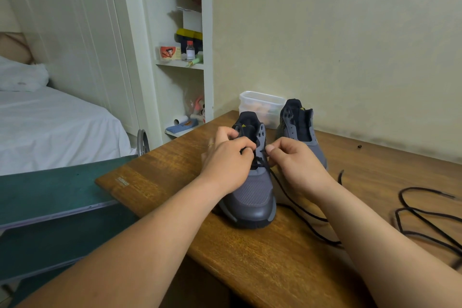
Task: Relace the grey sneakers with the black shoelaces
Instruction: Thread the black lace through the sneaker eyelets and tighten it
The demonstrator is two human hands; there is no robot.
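Your wooden table point(250, 257) fills the lower right of the view, its far edge against the pale wall, with a green board point(50, 190) butting up to its left end. On it, the near grey sneaker point(252, 197) sits toe towards you, just in front of your arms. The second grey sneaker point(298, 127) stands behind it and a little to the right, also toe towards you, its eyelets bare; your right hand hides much of its front. A clear plastic container point(260, 102) stands against the wall, behind and between the two shoes.

Your left hand point(228, 157) rests over the left side of the near sneaker's throat, fingers curled shut around lace near the upper eyelets (exactly which strand it pinches, you cannot tell from here). Your right hand point(295, 165) is at the right side of the same throat, thumb and forefinger pressed together on the black shoelace point(282, 190) just beside the eyelet row. That lace already crosses the lower eyelets, and its free length trails down past the toe and away across the table under your right forearm.

A loose black shoelace point(425, 220) lies in open loops on the table, well apart to the right. A small dark speck point(359, 146) sits on the table near the wall.
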